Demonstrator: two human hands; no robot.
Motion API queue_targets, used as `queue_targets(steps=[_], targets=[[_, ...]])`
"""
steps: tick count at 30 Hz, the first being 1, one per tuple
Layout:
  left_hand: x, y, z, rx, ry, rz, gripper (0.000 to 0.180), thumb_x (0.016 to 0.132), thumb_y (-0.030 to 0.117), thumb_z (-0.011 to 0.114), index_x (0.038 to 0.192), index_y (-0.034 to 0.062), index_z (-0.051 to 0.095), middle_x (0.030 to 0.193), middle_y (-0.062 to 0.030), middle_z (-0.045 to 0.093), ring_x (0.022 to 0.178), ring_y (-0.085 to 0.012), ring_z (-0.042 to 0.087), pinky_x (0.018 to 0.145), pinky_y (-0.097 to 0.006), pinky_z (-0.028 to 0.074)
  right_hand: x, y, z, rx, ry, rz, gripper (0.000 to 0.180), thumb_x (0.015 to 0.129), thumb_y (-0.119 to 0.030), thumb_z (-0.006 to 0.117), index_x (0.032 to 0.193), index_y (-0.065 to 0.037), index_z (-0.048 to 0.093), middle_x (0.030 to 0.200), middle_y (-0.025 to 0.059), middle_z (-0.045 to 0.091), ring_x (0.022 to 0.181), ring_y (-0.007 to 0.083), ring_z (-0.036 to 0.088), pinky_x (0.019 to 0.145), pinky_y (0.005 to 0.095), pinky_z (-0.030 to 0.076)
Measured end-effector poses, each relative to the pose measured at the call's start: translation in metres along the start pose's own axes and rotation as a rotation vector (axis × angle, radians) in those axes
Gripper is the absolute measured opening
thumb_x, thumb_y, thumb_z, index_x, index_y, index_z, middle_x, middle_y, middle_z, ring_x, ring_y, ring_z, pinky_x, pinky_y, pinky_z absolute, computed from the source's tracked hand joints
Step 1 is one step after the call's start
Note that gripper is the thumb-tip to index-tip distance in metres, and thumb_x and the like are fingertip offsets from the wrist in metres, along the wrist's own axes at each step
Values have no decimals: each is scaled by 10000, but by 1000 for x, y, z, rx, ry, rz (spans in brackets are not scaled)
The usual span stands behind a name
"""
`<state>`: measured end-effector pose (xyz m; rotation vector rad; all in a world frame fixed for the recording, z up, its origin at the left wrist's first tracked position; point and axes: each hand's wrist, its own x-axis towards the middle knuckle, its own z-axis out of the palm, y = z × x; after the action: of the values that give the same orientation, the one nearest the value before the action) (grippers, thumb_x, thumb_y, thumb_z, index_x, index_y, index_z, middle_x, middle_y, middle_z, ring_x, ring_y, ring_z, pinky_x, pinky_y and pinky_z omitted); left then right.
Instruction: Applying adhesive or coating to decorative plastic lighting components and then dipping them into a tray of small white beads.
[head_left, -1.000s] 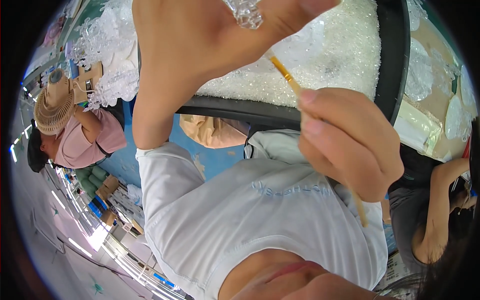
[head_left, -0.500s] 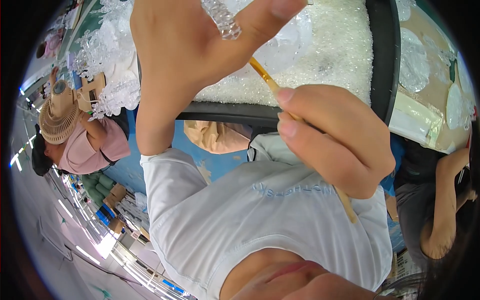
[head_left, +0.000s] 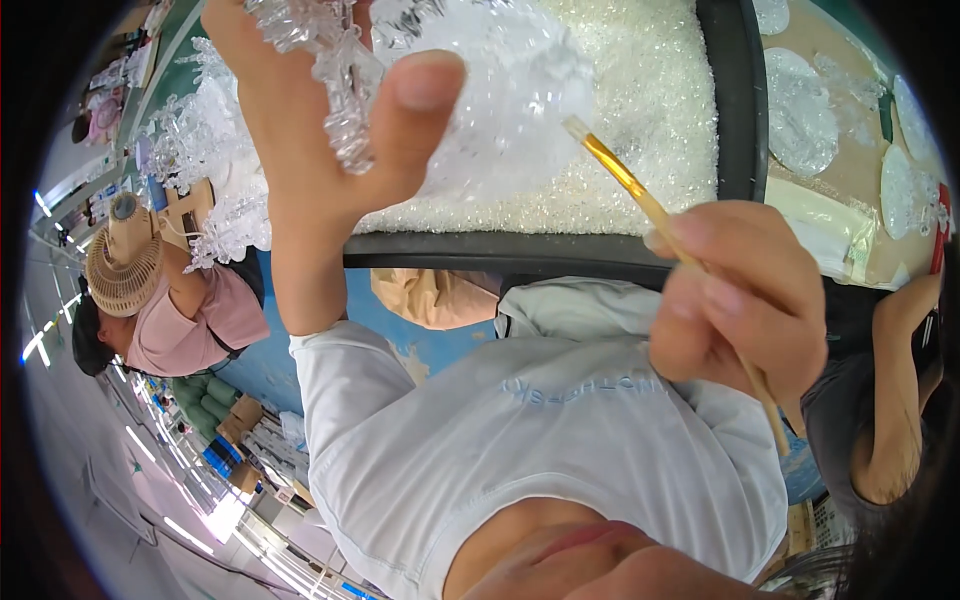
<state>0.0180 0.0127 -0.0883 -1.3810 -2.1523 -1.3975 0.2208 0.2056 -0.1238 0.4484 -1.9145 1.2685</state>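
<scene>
My left hand [head_left: 310, 180] is closed round a clear plastic ornament [head_left: 350, 85], whose knobbly stem lies between thumb and fingers. A frosted round disc [head_left: 510, 110], apparently the ornament's base, spreads to the right of my thumb. Below it are white sparkling granules [head_left: 660, 120] in a black-rimmed tray [head_left: 740, 90]. A thin paintbrush [head_left: 650, 205] with a wooden handle and gold ferrule is pinched in my right hand [head_left: 750, 290]. Its pale bristle tip points up and left, close to the disc's right edge but apart from it.
Clear ornaments [head_left: 195, 150] are heaped left of the tray. On a brown surface at right lie clear discs [head_left: 800, 110] and a plastic-wrapped packet [head_left: 820, 235]. A person in pink [head_left: 205, 310] sits by a beige fan [head_left: 122, 255]; another person's arm [head_left: 890, 400] shows at right.
My right hand has drawn back to the right, taking the brush tip off the disc area. My left hand has shifted left and turned, showing more of the ornament and its disc.
</scene>
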Motion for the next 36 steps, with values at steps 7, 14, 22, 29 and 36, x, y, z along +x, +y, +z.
queue_targets(steps=[7, 14, 22, 29, 36], targets=[[27, 45, 25, 282, -146, -114, 509, 867, 461, 686, 1056, 2, 574, 987, -130, 490, 866, -233, 489, 771, -313, 396, 2, 10, -10, 94, 163, 76, 298, 873, 85, 569, 1149, -23, 533, 1021, 232, 580, 675, 254, 654, 600, 324, 595], [16, 10, -4, 443, -175, 427, 154, 839, 25, 740, 976, -32, 700, 827, -165, 688, 706, -279, 667, 632, -303, 502, 6, 10, -4, 51, 77, 187, 246, 874, 112, 600, 1079, -16, 555, 1014, 232, 604, 684, 229, 661, 641, 316, 603], [29, 65, 37, 569, -29, -450, 185, 900, 91, 732, 1000, -45, 656, 860, -144, 709, 727, -217, 678, 662, -273, 517, 6, 10, 0, 38, 14, 277, 222, 836, 127, 660, 1015, 26, 577, 1003, 259, 644, 715, 226, 698, 671, 290, 613], [18, 23, 21, 330, -55, 104, 221, 944, 94, 675, 1051, -65, 565, 873, -198, 693, 728, -226, 664, 684, -296, 523, 9, 15, 1, 104, -59, 183, 215, 807, 125, 635, 1003, 44, 595, 1005, 269, 652, 731, 258, 722, 659, 313, 622], [-5, 16, 24, 172, 76, 283, 285, 959, 87, 663, 1121, -102, 525, 951, -245, 700, 729, -169, 643, 692, -262, 524, 5, 13, 3, 99, -38, 207, 222, 797, 129, 618, 1001, 48, 588, 995, 286, 657, 714, 268, 724, 647, 333, 626]])
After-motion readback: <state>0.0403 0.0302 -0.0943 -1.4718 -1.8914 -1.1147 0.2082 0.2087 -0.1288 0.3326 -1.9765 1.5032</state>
